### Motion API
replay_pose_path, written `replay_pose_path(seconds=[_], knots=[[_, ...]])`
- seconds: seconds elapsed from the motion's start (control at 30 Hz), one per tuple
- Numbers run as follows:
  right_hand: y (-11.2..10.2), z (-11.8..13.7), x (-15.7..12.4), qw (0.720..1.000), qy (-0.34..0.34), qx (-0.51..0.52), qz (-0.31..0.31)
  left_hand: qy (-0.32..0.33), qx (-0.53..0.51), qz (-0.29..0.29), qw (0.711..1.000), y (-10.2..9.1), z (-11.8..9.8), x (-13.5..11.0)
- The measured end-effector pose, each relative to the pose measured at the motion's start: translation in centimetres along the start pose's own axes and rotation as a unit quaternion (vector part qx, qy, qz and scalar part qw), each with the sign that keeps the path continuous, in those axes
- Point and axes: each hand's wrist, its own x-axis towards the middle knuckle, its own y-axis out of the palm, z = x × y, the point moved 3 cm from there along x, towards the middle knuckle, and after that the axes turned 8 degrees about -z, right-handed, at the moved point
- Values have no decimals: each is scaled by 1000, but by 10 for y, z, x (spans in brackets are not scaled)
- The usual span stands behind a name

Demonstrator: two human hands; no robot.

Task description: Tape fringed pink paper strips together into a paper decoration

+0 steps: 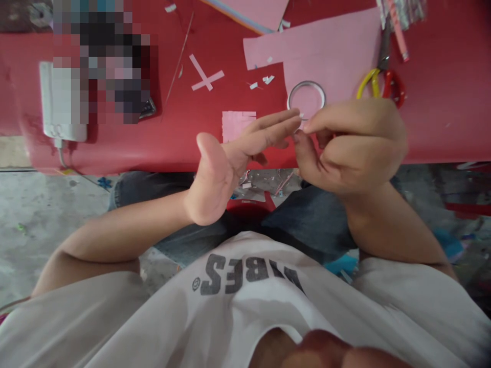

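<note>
My left hand (226,163) is open, its fingers stretched out to the right and the thumb raised. At its fingertips, my right hand (349,143) is closed in a pinch of thumb and forefinger. A tiny pale scrap (302,115) shows by the meeting fingertips; I cannot tell which hand it sticks to. Just behind them, a thin silvery ring (323,95) lies on a pink paper sheet (337,51). Partly hidden behind my left hand is a small stack of pink paper strips (236,125).
Scissors (392,87) with yellow and red handles lie on the red table (184,138) at the right. Two crossed pink strips (207,82) and white scraps (268,79) lie farther back. A white power bank (63,110) with a cable is at the left.
</note>
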Motion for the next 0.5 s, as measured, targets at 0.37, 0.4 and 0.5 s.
replay_pose_path(seconds=[0.37,0.4,0.5], knots=[[1,1,5,994,-91,-67,0,16,30,20,999,1,2,-1],[1,0,4,993,-90,-78,8,31,25,16,999,2,3,-2],[0,-5,-2,987,-92,-113,60,16,25,-31,999,1,4,-1]])
